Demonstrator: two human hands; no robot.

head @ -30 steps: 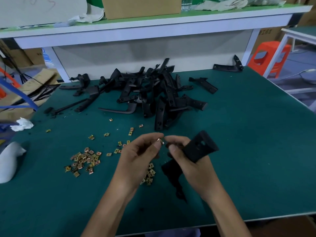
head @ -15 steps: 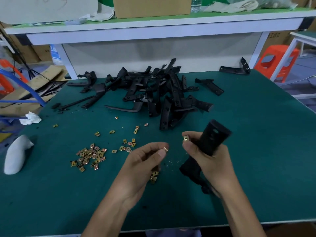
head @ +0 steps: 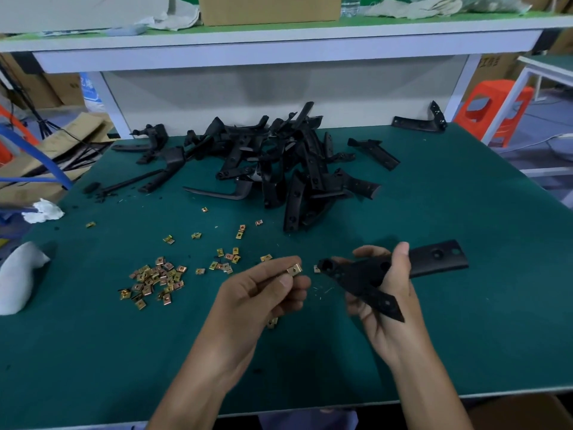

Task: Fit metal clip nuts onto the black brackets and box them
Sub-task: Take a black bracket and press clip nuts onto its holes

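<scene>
- Bracket pile [head: 294,169]: black brackets heaped at the back of the green table [head: 465,321]; landmark for all entries.
- Left hand [head: 263,293]: in front of the pile, thumb and fingers pinching one clip nut [head: 294,269].
- Right hand [head: 381,296]: in front of the pile, fingers curled round a black bracket [head: 434,259], held above the table, its tip just beside the pinched nut.
- Loose clip nuts [head: 155,280]: scattered front-left of the pile.
- Cardboard box [head: 269,9]: on the shelf behind and above the pile.
</scene>
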